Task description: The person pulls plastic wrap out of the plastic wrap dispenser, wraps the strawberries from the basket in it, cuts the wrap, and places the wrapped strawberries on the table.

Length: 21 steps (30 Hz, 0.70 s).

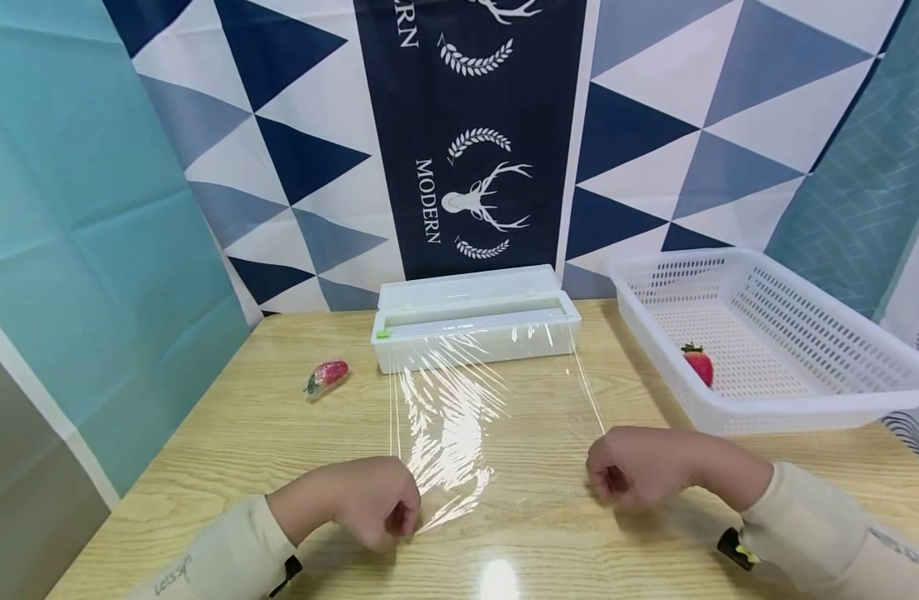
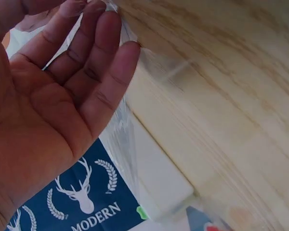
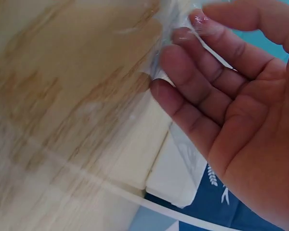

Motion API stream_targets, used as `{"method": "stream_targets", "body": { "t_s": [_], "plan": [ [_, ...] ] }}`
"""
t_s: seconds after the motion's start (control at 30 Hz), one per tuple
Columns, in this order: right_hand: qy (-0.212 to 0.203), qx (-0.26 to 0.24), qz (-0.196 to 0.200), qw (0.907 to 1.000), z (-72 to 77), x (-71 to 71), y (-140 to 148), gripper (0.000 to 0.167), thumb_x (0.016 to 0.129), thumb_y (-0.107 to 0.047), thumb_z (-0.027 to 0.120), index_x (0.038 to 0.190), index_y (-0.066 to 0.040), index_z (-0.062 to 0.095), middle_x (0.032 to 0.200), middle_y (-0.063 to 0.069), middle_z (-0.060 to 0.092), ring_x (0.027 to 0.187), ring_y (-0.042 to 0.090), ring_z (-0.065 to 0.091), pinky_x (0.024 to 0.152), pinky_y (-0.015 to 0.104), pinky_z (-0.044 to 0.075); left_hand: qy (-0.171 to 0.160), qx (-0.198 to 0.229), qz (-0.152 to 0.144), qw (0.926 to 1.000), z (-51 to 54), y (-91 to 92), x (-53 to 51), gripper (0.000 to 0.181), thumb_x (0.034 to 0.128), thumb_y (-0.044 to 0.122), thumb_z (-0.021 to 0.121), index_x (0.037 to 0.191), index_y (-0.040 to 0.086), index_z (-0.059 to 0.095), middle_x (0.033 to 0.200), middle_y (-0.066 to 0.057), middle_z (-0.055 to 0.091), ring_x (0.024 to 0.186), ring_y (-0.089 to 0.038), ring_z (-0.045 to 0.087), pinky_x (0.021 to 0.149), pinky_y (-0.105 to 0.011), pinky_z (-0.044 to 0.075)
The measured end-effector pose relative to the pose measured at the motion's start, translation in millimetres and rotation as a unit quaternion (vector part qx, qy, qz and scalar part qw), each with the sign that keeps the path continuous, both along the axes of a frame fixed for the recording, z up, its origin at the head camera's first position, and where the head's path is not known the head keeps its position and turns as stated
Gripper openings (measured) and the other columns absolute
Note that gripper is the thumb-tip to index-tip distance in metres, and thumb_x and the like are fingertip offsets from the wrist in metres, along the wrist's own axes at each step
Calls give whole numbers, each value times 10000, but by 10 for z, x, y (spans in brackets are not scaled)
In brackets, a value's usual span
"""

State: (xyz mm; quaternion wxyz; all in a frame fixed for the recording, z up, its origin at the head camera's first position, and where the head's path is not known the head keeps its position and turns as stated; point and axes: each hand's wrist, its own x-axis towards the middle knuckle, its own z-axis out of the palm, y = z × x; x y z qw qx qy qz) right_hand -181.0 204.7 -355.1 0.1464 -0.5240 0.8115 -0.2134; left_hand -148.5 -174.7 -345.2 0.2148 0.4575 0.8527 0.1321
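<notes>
A sheet of clear plastic wrap [image 1: 459, 425] stretches over the table from a white wrap dispenser box [image 1: 477, 342] whose lid stands raised. My left hand [image 1: 377, 504] pinches the near left corner of the sheet; in the left wrist view its curled fingers [image 2: 103, 91] meet the film at their tips. At the near right corner, my right hand [image 1: 646, 467] pinches the film too, and the right wrist view shows its fingers [image 3: 197, 91] bent against the wrap. A strawberry wrapped in film [image 1: 327, 377] lies left of the box.
A white perforated basket [image 1: 796, 408] stands on the right with an unwrapped strawberry [image 1: 699, 364] inside. The wooden table [image 1: 234, 442] ends at a patterned cloth backdrop [image 1: 474, 150] behind the box. A small green slider [image 1: 383, 334] sits on the box's left front edge.
</notes>
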Motion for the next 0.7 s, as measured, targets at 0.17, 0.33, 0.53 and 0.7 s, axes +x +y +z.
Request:
{"method": "stream_targets", "body": {
  "t_s": [0.17,0.33,0.53,0.7],
  "plan": [
    [50,194,-80,9998,18,47,11,153,726,-87,774,790,-165,659,742,-168,547,668,-38,512,585,158,463,87,-397,-35,9992,18,30,15,250,608,31,844,725,170,672,655,167,532,598,53,438,559,-114,407],
    [333,239,-60,9991,31,107,19,107,748,-94,747,769,-173,678,735,-186,528,669,-58,476,583,143,442,207,-630,-7,9978,29,41,50,274,609,117,888,750,193,666,672,170,515,610,41,424,570,-128,401],
    [682,414,-26,9968,96,188,55,112,755,-91,713,711,-194,701,741,-214,561,686,-59,505,604,145,446,128,-578,-14,9982,56,26,64,217,670,192,871,803,172,700,697,168,528,640,40,441,605,-127,412],
    [861,472,58,9951,115,243,141,146,767,-88,718,697,-213,741,808,-202,666,742,-33,604,634,171,485,241,-492,32,9985,79,10,72,195,715,225,846,852,159,726,739,172,546,685,31,483,649,-134,429]
  ]
}}
